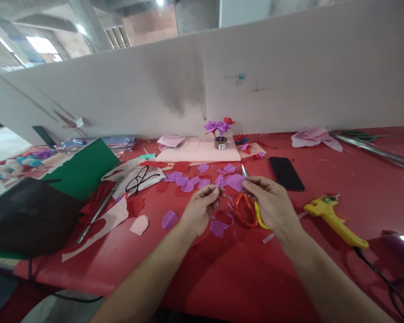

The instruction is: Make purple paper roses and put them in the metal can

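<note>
My left hand [204, 208] is closed in a pinch on a small purple paper flower [220, 180], its stem mostly hidden by the fingers. Between thumb and fingers of my right hand [269, 202] is a purple paper petal [234, 182], held right beside the flower; whether the two touch I cannot tell. Under and between the hands lie orange-handled scissors [245, 213] and a yellow handle [261, 216]. Loose purple petals [182, 180] are scattered just beyond my left hand. Purple scraps [218, 227] lie nearer to me.
Finished paper flowers [218, 126] stand in a small brown pot [221, 143] at the back. A yellow glue gun [336, 220] with its cord and a black phone [287, 173] lie right. Eyeglasses [141, 179], a green board [87, 168] and a dark bag [30, 217] are left. A pale partition [121, 94] rises behind.
</note>
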`<state>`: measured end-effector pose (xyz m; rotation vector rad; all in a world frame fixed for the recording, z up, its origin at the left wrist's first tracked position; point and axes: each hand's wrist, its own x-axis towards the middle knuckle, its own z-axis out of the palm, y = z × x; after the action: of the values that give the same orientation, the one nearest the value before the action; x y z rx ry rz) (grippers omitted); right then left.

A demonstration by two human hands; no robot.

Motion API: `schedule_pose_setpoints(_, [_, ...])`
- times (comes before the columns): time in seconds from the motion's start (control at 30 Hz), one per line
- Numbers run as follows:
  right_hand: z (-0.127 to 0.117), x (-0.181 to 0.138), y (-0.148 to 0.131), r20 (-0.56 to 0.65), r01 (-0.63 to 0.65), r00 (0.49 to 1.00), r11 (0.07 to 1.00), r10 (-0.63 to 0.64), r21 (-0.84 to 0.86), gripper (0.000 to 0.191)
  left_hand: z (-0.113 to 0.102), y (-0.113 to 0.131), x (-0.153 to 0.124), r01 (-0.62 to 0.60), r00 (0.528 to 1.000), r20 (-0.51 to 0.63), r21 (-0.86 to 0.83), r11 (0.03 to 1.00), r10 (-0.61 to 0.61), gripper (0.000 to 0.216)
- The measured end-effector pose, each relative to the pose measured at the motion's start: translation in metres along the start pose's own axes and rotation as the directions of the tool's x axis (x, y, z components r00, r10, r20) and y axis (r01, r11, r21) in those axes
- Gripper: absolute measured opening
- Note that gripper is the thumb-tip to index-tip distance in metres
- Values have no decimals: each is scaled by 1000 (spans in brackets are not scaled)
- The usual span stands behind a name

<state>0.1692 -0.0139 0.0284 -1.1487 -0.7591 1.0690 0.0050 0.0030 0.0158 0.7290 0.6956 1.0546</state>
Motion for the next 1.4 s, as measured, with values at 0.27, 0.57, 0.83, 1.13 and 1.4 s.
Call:
schedule_pose_setpoints(0.27, [4, -4, 3, -13, 15, 1000, 997, -16, -69, 21, -1, -9, -1, 39, 998, -47, -34, 999, -40, 19])
schedule_pose_setpoints(0.57, [8, -9, 3, -22, 32, 999, 985, -36, -171, 19, 0, -15, -1, 53, 998, -42, 22, 998, -52, 19])
schedule_pose_setpoints(0.83, [8, -13, 2, 5, 22, 1000, 988, -22, -151, 19, -1, -17, 0, 30, 999, -22, 42, 999, -29, 16])
schedule_pose_setpoints(1.13, [10, -15, 0, -4, 26, 1000, 986, -27, -162, 19, 0, -19, 2, -7, 999, -37, 39, 999, 8, 18])
schedule_pose_setpoints(1.4, [10, -17, 0, 4, 17, 1000, 991, -16, -134, 16, -2, -22, 2, -31, 998, -59, 45, 998, 34, 17])
